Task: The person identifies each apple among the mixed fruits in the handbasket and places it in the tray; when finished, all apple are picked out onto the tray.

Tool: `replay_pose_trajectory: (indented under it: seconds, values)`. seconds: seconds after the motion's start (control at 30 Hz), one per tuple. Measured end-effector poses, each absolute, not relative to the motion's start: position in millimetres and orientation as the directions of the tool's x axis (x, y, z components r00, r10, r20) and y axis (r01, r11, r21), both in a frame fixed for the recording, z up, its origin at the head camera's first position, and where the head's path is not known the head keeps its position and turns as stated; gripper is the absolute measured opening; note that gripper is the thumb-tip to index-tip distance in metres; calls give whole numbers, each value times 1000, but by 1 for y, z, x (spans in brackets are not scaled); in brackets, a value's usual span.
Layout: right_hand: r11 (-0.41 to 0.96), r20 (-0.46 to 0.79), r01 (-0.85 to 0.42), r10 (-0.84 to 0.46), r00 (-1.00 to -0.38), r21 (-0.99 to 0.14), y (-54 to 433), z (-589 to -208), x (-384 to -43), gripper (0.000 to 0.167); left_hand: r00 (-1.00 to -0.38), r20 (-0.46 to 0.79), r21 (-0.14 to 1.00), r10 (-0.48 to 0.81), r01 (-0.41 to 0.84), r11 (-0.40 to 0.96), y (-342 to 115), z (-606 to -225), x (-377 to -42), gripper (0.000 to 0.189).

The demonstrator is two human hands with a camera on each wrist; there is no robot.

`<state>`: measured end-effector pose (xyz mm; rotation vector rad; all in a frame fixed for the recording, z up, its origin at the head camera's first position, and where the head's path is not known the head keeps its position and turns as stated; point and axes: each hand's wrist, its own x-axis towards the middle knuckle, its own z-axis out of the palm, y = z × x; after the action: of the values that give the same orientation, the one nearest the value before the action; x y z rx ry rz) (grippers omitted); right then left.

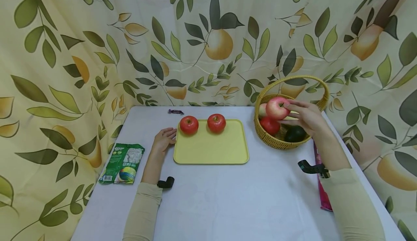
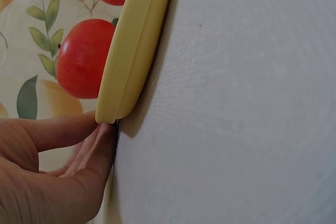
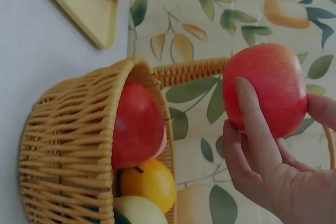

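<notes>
My right hand (image 1: 307,117) holds a pink-red apple (image 1: 276,108) between thumb and fingers, raised over the wicker basket (image 1: 268,138). Inside the basket are a red fruit (image 1: 269,125), a dark green avocado-like fruit (image 1: 294,134), a yellow-orange fruit (image 3: 149,183) and a pale one (image 3: 137,211). At the left edge of the yellow tray (image 1: 211,150), my left hand (image 1: 163,140) touches the rim with its thumb, the other fingers loosely extended beside it. Two red apples, one at the left (image 1: 189,125) and one near the middle (image 1: 216,123), sit along the tray's far side.
A green snack packet (image 1: 122,163) lies on the left of the white-covered table (image 1: 208,197). Behind the tray is a small purple wrapped candy (image 1: 176,112). A pink packet (image 1: 324,197) lies partly under my right forearm. Patterned curtain (image 1: 208,70) surrounds the table.
</notes>
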<state>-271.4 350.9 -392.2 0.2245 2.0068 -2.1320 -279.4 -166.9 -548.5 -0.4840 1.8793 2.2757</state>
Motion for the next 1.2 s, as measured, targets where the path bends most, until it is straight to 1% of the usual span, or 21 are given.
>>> replay_pose_trajectory:
  seconds: [0.13, 0.27, 0.37, 0.43, 0.5, 0.63, 0.73, 0.8, 0.9, 1.13, 1.2]
  values:
    - [-47, -222, 225, -65, -973, -973, 343, -388, -269, 51, -935, -343, 926, -89, -321, -199, -167, -548, -279, 72]
    - [-76, -164, 173, -107, -981, -982, 333, -383, -266, 37, -937, -339, 929, -88, -318, -191, -168, -546, -279, 71]
    - [-87, -117, 131, -144, -983, -988, 326, -381, -264, 31, -941, -329, 931, -83, -308, -197, -169, -546, -280, 71]
    - [-66, -100, 112, -162, -982, -992, 320, -379, -262, 31, -943, -323, 931, -80, -302, -204, -170, -546, -280, 71]
    - [-16, -98, 101, -159, -983, -995, 314, -378, -262, 33, -944, -321, 931, -76, -300, -208, -170, -547, -280, 72]
    - [22, -112, 110, -141, -984, -994, 305, -377, -259, 39, -943, -325, 929, -70, -304, -212, -169, -548, -281, 72]
    - [17, -111, 110, -140, -984, -994, 299, -376, -258, 36, -941, -330, 926, -71, -308, -218, -168, -549, -281, 72]
    - [36, -107, 103, -133, -985, -994, 293, -375, -258, 31, -941, -330, 925, -74, -307, -222, -168, -549, -281, 71]
    - [25, -108, 105, -160, -981, -994, 285, -376, -258, 31, -941, -330, 925, -76, -307, -223, -168, -549, -280, 71]
    - [-51, -133, 149, -233, -963, -987, 264, -385, -261, 44, -942, -327, 928, -79, -304, -216, -169, -551, -281, 72]
    - [-50, -135, 152, -248, -959, -987, 258, -388, -261, 46, -942, -325, 928, -79, -302, -218, -169, -551, -281, 72]
